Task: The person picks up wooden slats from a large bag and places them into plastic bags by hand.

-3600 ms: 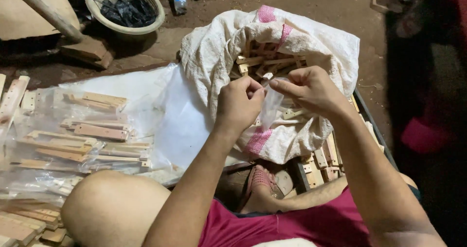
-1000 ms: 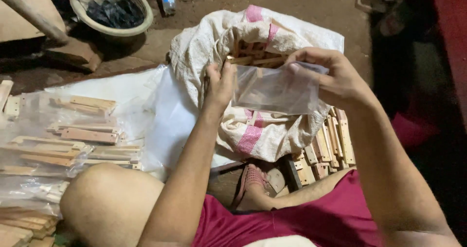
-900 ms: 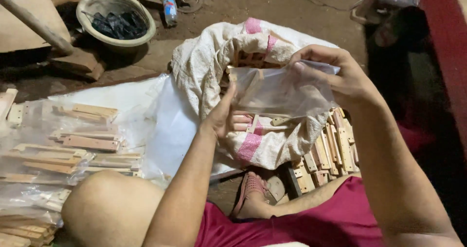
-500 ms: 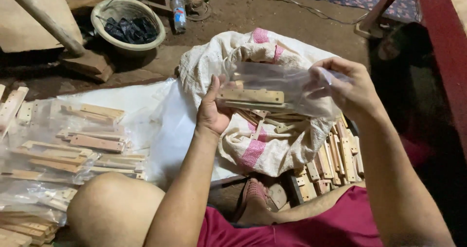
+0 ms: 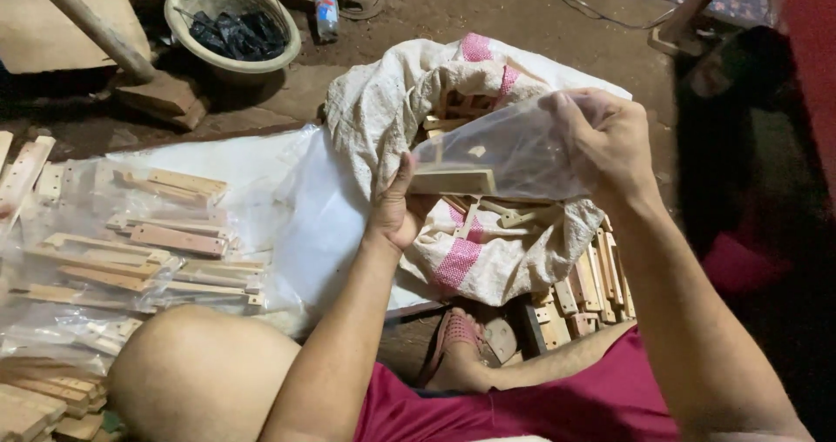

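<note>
I hold a clear plastic bag with wooden pieces inside it, lying sideways over an open white sack. My left hand cups the bag's left end, where a flat wooden piece shows through. My right hand grips the bag's bunched right end. The sack, striped pink, is full of loose wooden pieces.
Several filled clear bags of wooden pieces lie on a white sheet at left. More wooden pieces lie by my foot. A bowl of dark items, a plastic bottle and a wooden leg stand behind.
The clear bag went from held open upright over the sack to turned sideways with wooden pieces inside. My right hand closed on its end, and my left moved under its other end.
</note>
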